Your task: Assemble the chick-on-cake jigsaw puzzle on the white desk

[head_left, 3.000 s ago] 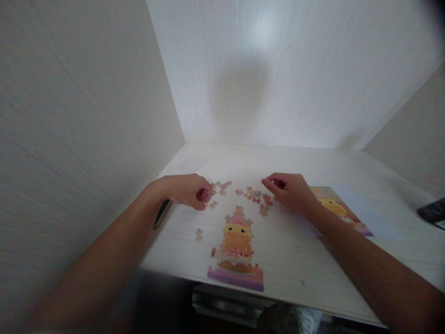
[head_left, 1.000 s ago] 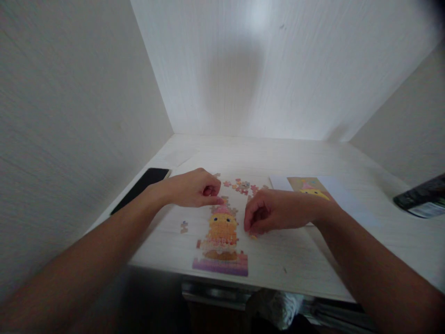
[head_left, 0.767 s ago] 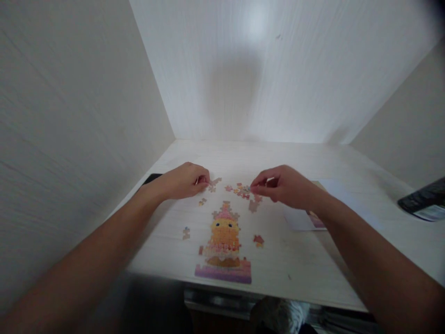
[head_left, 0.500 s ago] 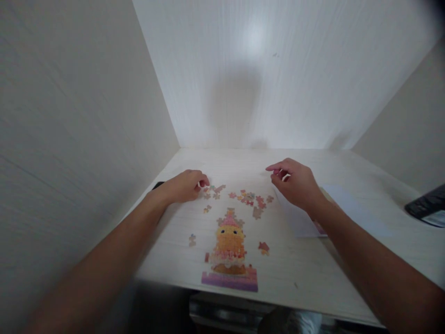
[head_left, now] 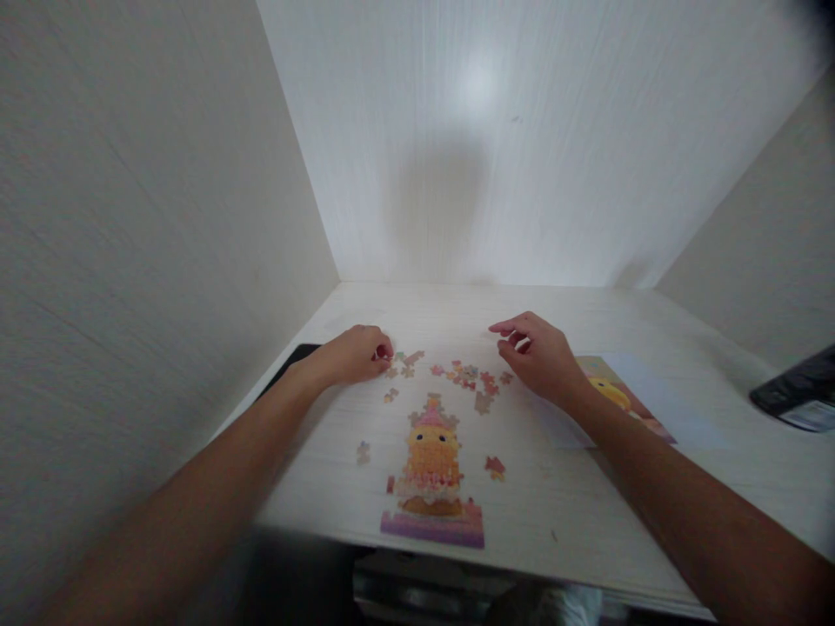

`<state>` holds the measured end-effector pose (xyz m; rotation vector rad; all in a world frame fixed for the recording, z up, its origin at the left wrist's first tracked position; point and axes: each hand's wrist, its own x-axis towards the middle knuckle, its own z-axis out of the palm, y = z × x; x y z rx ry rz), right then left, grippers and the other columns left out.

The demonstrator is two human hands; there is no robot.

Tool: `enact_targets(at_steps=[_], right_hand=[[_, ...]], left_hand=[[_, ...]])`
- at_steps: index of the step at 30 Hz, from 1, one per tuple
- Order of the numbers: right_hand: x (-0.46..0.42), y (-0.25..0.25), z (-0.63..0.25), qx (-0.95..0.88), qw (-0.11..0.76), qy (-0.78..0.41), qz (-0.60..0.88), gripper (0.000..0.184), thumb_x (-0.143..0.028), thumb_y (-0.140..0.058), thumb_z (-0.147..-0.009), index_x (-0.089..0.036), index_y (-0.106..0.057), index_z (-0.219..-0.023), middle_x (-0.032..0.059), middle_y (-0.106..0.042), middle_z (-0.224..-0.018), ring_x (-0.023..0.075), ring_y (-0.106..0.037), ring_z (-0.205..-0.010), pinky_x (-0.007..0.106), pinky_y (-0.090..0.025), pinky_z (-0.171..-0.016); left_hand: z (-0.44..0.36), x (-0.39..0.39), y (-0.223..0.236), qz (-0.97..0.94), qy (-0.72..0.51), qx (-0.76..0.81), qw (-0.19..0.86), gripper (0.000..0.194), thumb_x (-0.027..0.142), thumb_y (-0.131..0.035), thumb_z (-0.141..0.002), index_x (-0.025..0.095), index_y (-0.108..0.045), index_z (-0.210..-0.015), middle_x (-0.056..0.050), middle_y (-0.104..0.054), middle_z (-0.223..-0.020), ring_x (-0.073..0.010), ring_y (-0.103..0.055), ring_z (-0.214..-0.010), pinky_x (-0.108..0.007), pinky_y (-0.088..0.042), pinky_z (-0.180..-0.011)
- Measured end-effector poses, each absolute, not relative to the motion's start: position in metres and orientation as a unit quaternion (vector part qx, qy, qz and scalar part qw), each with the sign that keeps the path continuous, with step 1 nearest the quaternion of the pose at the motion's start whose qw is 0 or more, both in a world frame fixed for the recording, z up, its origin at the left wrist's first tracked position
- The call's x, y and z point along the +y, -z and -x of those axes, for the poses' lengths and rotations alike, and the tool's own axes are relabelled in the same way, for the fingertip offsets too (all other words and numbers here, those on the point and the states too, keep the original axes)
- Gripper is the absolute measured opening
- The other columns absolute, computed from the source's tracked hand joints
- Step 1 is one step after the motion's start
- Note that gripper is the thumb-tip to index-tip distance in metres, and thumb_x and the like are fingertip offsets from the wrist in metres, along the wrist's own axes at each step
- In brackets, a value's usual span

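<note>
My left hand (head_left: 365, 355) rests at the left edge of a small group of loose puzzle pieces (head_left: 410, 358). Its fingers are curled in toward the thumb, and whatever may be between the tips is too small to make out. Over the right end of another cluster of pieces (head_left: 468, 374) hovers my right hand (head_left: 536, 355), fingers apart and holding nothing. Nearer the front edge lies a partly joined jigsaw puzzle (head_left: 432, 461), with a yellow figure in a pink hat above a purple bottom strip.
Loose pieces lie left (head_left: 364, 452) and right (head_left: 495, 468) of the puzzle. A printed picture (head_left: 610, 391) on white paper (head_left: 678, 409) is partly under my right forearm. A dark container (head_left: 796, 396) lies far right, a black flat object (head_left: 290, 365) beyond my left wrist. Walls enclose the table.
My right hand has shifted slightly left and toward me, uncovering more of the printed picture. My left hand stays by the left pieces, its fingers curled. The view has moved slightly.
</note>
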<state>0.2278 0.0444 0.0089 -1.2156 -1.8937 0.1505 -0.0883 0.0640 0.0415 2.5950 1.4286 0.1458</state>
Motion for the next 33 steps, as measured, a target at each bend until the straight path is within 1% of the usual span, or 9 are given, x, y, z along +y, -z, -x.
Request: enact_targets(at_steps=[5,8,13,15,18,24,26,30,33], right_hand=[[0.043,-0.01,-0.225,-0.756,0.431,-0.106,0.481,0.022,-0.018,-0.057,-0.08,-0.016,-0.072,-0.096,0.0053,-0.064,-0.082,0.0149,-0.059,-0.066,0.03,-0.049,-0.062],[0.038,-0.013,-0.219,-0.742,0.428,-0.225,0.464,0.021,-0.028,-0.062,-0.082,-0.016,-0.071,-0.096,0.0045,-0.066,-0.076,0.0153,-0.059,-0.063,0.029,-0.048,-0.058],[0.022,-0.016,-0.199,-0.679,0.43,-0.458,0.38,0.034,-0.042,-0.072,-0.08,-0.016,-0.068,-0.101,0.0051,-0.07,-0.078,0.0149,-0.062,-0.063,0.026,-0.049,-0.055],[0.017,-0.018,-0.192,-0.656,0.451,-0.492,0.351,0.033,-0.043,-0.073,-0.08,-0.016,-0.068,-0.098,0.0047,-0.07,-0.077,0.0144,-0.063,-0.064,0.025,-0.05,-0.056],[0.011,-0.021,-0.188,-0.642,0.471,-0.505,0.332,0.029,-0.042,-0.073,-0.081,-0.015,-0.067,-0.09,0.0037,-0.069,-0.074,0.0133,-0.064,-0.064,0.024,-0.05,-0.057],[0.01,-0.032,-0.194,-0.641,0.45,-0.533,0.32,0.025,-0.038,-0.072,-0.083,-0.015,-0.064,-0.089,0.002,-0.067,-0.071,0.0123,-0.062,-0.063,0.024,-0.05,-0.057],[0.009,-0.037,-0.2,-0.667,0.398,-0.545,0.315,0.023,-0.035,-0.072,-0.082,-0.015,-0.065,-0.09,0.0003,-0.065,-0.069,0.0107,-0.059,-0.059,0.022,-0.047,-0.053],[0.003,-0.048,-0.209,-0.736,0.172,-0.59,0.284,0.017,-0.028,-0.072,-0.08,-0.016,-0.066,-0.09,-0.0016,-0.064,-0.064,0.0104,-0.059,-0.054,0.019,-0.042,-0.047],[-0.007,-0.053,-0.206,-0.759,0.046,-0.588,0.274,0.011,-0.025,-0.069,-0.081,-0.016,-0.067,-0.088,-0.0018,-0.064,-0.061,0.0116,-0.061,-0.052,0.018,-0.042,-0.045]], left_hand=[[0.09,0.064,-0.044,-0.867,-0.109,0.472,0.114,0.01,0.021,-0.064,-0.074,0.016,-0.066,-0.082,-0.003,-0.065,-0.074,-0.0149,-0.057,-0.065,-0.026,-0.039,-0.06],[0.078,0.06,-0.046,-0.857,-0.182,0.461,0.14,0.016,0.026,-0.061,-0.081,0.017,-0.068,-0.091,-0.003,-0.067,-0.076,-0.0136,-0.058,-0.067,-0.025,-0.042,-0.061],[0.038,0.033,-0.049,-0.726,-0.379,0.39,0.42,0.026,0.034,-0.074,-0.077,0.013,-0.069,-0.091,-0.009,-0.072,-0.087,-0.0179,-0.067,-0.08,-0.028,-0.052,-0.072],[0.024,0.021,-0.049,-0.691,-0.403,0.364,0.477,0.025,0.032,-0.076,-0.077,0.012,-0.068,-0.091,-0.009,-0.072,-0.086,-0.0177,-0.068,-0.079,-0.028,-0.053,-0.073],[0.012,0.011,-0.05,-0.683,-0.417,0.345,0.49,0.022,0.027,-0.076,-0.077,0.01,-0.067,-0.088,-0.008,-0.071,-0.084,-0.0151,-0.066,-0.078,-0.026,-0.052,-0.074],[0.012,0.012,-0.052,-0.688,-0.377,0.338,0.52,0.027,0.03,-0.076,-0.078,0.012,-0.06,-0.09,-0.004,-0.068,-0.08,-0.0136,-0.064,-0.073,-0.026,-0.051,-0.069],[0.017,0.013,-0.054,-0.742,-0.311,0.332,0.493,0.034,0.033,-0.079,-0.073,0.015,-0.055,-0.087,0.0,-0.063,-0.075,-0.0114,-0.059,-0.067,-0.024,-0.047,-0.062],[0.025,0.012,-0.053,-0.871,-0.081,0.304,0.378,0.046,0.049,-0.084,-0.062,0.016,-0.054,-0.072,0.005,-0.052,-0.064,-0.0089,-0.044,-0.057,-0.023,-0.033,-0.053],[0.025,0.01,-0.049,-0.898,-0.002,0.267,0.349,0.051,0.057,-0.085,-0.055,0.016,-0.059,-0.071,0.004,-0.052,-0.063,-0.0095,-0.041,-0.056,-0.025,-0.029,-0.052]])
